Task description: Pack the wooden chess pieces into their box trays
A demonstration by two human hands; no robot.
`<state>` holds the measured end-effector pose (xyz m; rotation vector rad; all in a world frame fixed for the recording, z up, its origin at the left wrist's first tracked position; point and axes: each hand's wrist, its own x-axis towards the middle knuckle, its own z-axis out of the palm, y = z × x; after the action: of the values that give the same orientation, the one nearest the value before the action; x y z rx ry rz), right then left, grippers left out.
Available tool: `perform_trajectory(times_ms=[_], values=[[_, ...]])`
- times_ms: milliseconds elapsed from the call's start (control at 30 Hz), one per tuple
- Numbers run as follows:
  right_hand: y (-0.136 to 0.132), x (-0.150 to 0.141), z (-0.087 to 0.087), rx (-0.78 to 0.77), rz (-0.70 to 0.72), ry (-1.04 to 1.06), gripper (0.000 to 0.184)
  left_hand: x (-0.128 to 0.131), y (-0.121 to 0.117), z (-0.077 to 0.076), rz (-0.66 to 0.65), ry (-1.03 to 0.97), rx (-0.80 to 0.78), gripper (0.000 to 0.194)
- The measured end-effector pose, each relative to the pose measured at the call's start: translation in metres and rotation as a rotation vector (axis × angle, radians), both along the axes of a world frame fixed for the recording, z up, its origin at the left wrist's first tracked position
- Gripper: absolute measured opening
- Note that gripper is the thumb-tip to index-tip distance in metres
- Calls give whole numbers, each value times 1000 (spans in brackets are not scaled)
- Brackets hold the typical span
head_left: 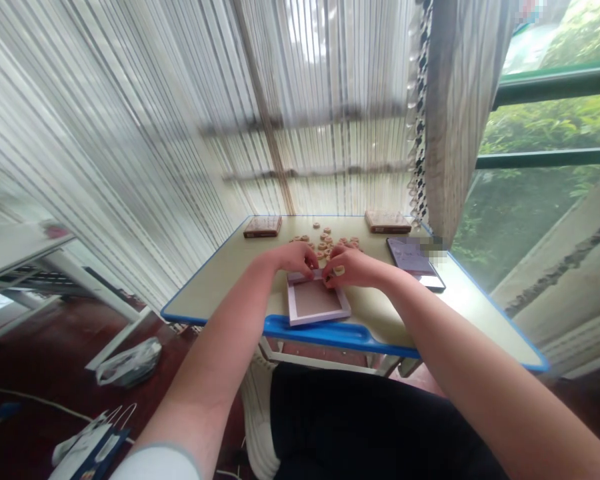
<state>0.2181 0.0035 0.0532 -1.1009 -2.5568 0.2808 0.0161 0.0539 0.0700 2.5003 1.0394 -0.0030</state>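
Observation:
A shallow square tray with a pale frame (295,313) lies at the near edge of the desk (220,280). My left hand (297,258) rests on the tray's far rim, fingers curled and pinched together. My right hand (347,267) meets it at the same rim, fingers bent, with a small round wooden piece (339,271) held at its fingertips. Several more round wooden pieces (325,241) are scattered on the desk just beyond both hands.
Two flat wooden boxes (263,226) (387,221) sit at the far desk corners. A phone (414,262) lies right of my hands. A striped curtain (180,120) hangs behind; a window (545,167) is right. Bags (130,363) lie on the floor by another table (25,243).

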Motion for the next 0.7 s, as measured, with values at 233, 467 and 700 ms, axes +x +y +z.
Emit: perform_trajectory(times_ms=[233, 467, 700], values=[[-2, 0, 3, 18, -14, -61, 18, 8, -2, -1, -15, -40, -55, 26], [-6, 2, 9, -55, -10, -79, 28, 9, 1, -6, -22, -109, -168, 31], [-9, 1, 12, -130, 36, -78, 17, 4, 8, -11, 37, -127, -188, 31]])
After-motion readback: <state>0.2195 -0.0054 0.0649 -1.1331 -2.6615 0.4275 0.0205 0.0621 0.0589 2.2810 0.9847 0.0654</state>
